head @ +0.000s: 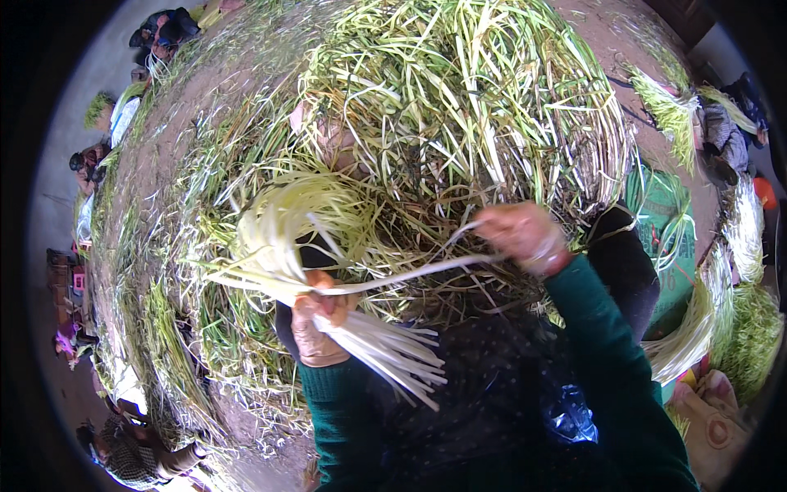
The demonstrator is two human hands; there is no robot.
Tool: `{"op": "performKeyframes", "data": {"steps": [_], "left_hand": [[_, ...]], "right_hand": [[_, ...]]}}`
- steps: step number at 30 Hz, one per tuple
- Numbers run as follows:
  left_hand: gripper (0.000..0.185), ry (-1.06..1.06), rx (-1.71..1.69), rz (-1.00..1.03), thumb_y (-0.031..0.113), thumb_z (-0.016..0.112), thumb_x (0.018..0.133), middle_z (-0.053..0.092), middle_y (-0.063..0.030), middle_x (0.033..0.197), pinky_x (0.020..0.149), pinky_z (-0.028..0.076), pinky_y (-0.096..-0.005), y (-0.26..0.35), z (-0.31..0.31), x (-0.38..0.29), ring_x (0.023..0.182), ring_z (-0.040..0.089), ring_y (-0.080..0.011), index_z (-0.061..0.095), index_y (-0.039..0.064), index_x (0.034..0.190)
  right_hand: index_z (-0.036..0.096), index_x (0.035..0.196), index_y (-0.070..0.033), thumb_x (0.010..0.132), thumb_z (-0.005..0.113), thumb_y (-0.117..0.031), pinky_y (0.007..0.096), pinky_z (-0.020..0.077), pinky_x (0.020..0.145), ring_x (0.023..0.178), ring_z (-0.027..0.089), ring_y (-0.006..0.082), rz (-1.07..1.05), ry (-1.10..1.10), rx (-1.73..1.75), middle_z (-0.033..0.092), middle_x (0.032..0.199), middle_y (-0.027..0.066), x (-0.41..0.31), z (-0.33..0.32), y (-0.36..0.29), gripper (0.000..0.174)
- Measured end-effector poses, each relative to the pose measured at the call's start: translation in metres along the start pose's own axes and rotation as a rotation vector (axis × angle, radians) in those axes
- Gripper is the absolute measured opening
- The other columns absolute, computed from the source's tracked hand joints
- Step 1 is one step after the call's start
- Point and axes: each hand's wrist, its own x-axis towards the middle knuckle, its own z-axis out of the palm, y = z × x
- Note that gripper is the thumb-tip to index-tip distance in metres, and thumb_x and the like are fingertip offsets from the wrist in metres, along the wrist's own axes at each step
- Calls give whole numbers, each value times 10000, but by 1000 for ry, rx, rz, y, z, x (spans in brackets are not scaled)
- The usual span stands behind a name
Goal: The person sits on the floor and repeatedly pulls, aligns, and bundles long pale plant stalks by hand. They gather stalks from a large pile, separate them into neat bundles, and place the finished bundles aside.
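My left hand [321, 317] is closed round a bunch of blanched leafy stalks [387, 353], which look like garlic chives. The white stem ends point right and down over my lap, while the yellow leaves [289, 209] curl up and away past my fingers. My right hand [522, 238], blurred by motion, pinches the end of a pale strand [424, 269] stretched between it and the bunch. A thinner strand also reaches its fingertips. Before me rises a big heap of green and yellow stalks [455, 104], with dry brownish leaves at its near side.
Loose stalks and trimmings [178, 344] cover the floor at left. At right lie a green woven sack [661, 246] and laid-out bunches of pale stalks [688, 338]. Several people sit along both sides, one person [132, 452] at lower left. Clear plastic [572, 415] lies on my lap.
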Motion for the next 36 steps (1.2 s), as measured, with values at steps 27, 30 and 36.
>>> {"op": "performKeyframes", "data": {"steps": [27,30,36], "left_hand": [[236,252,222,16,183,599,786,550,-92,670,583,436,-271,-23,49,3,595,521,-176,581,-42,853],[248,269,81,5,181,642,776,506,-44,626,561,426,-255,-21,50,7,568,484,-139,602,-35,890],[127,231,-63,74,125,690,769,639,-105,894,503,419,-255,-11,26,10,545,482,-98,604,54,832]], "right_hand": [[599,933,-75,758,612,-21,295,440,509,615,576,199,-390,237,159,622,805,61,31,74,-93,184],[599,964,-52,821,547,58,222,394,470,597,529,95,-263,226,367,629,827,73,29,73,-88,188],[637,913,-41,818,624,-22,286,536,544,734,647,170,-224,563,1306,656,922,140,19,53,-40,98]]}}
